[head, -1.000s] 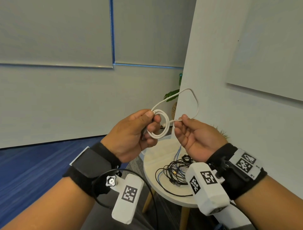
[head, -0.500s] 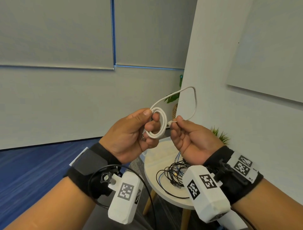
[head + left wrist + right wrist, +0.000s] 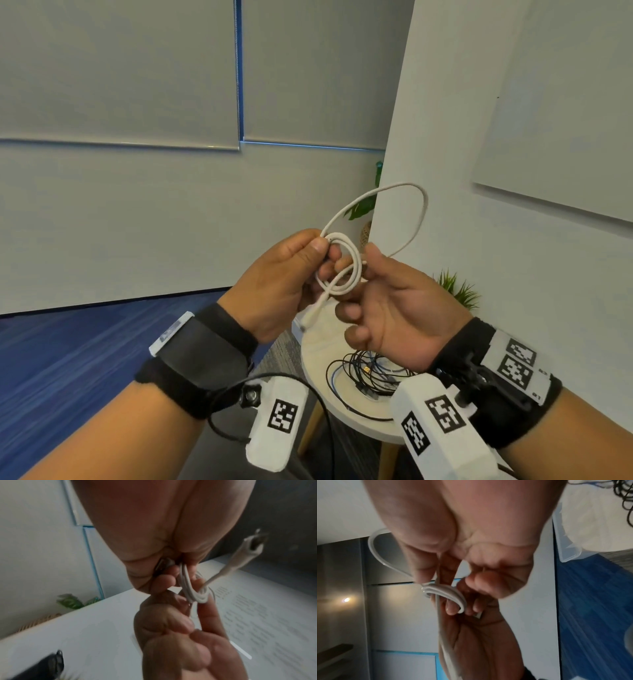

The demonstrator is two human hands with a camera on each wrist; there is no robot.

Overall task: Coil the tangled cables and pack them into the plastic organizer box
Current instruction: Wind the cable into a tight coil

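I hold the white cable [image 3: 342, 270] up in the air in front of me, well above the round white desk [image 3: 318, 356]. My left hand [image 3: 284, 284] pinches the small coil between thumb and curled fingers, with one plug end dangling below it toward the desk edge. My right hand [image 3: 394, 308] sits just beside the coil, thumb and forefinger nipping the strand where the big free loop arcs up and over to the right; its other fingers are loosely curled. The loop swings close to the white partition wall [image 3: 479, 240] on my right, so room is tight on that side, while the left is open down to the blue carpet [image 3: 68, 359]. Below my right wrist a tangle of black and blue cables [image 3: 363, 373] lies on the desk, reaching toward its near rim. From the right wrist view a corner of the clear plastic organizer box [image 3: 565, 545] shows beside the desk; I cannot tell what is inside it. Small green plants [image 3: 459, 291] stand behind the desk against the partition.
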